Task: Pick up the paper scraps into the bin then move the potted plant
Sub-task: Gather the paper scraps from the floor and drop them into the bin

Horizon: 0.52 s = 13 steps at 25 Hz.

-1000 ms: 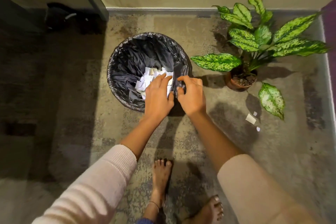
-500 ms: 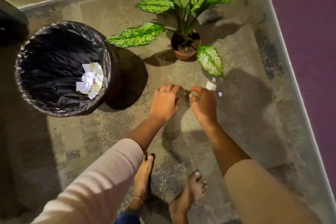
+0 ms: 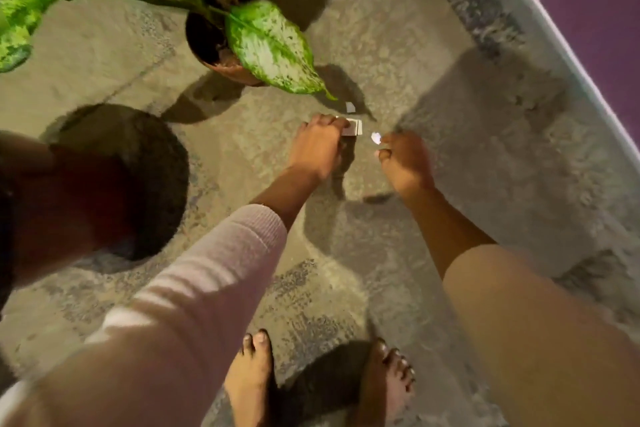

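A white rectangular paper scrap [image 3: 356, 127] lies on the mottled floor, and the fingertips of my left hand [image 3: 317, 146] are curled over its left edge. Just right of it a tiny bright scrap [image 3: 375, 138] touches the index tip of my right hand [image 3: 405, 159], whose fingers are curled; whether it is pinched is unclear. A third small scrap [image 3: 350, 107] lies under a leaf tip. The potted plant [image 3: 221, 59], in a brown pot with green-white leaves, stands just beyond my left hand. The bin [image 3: 62, 204] is a dark blur at the left edge.
A purple wall with a pale skirting [image 3: 540, 21] runs down the right side. My two bare feet [image 3: 252, 378] stand on the floor below the hands. One large leaf [image 3: 273, 48] hangs low over the scraps.
Both hands left the bin and came down to the scraps by the plant. The view swung right and dropped closer to the floor; the bin slid to the left edge.
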{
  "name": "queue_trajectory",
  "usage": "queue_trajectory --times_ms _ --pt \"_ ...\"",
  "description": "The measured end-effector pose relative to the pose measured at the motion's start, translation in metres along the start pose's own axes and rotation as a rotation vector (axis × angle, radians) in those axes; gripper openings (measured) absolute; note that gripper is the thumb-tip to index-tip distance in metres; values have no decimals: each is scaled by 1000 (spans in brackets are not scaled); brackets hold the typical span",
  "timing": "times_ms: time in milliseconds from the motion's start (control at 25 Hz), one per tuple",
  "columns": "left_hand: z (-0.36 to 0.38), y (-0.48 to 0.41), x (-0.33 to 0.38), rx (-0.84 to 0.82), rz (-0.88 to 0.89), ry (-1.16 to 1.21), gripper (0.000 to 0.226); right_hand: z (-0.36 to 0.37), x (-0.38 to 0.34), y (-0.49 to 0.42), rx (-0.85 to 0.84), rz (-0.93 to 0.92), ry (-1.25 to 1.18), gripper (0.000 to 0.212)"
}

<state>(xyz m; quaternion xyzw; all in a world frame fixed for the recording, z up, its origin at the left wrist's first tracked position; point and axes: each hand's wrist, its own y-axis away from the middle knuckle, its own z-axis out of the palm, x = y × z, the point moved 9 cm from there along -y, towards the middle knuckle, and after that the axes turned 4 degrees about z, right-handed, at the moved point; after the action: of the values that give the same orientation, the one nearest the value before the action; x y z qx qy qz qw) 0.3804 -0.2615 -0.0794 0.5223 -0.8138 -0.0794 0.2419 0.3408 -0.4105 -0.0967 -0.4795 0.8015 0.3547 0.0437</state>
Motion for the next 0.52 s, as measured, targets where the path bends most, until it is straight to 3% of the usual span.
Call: queue_trajectory --times_ms 280,520 --pt "27 -65 5 -1 68 -75 63 17 -1 -32 163 -156 254 24" --pt "26 -68 6 26 63 -117 35 25 1 -37 64 -175 286 19"
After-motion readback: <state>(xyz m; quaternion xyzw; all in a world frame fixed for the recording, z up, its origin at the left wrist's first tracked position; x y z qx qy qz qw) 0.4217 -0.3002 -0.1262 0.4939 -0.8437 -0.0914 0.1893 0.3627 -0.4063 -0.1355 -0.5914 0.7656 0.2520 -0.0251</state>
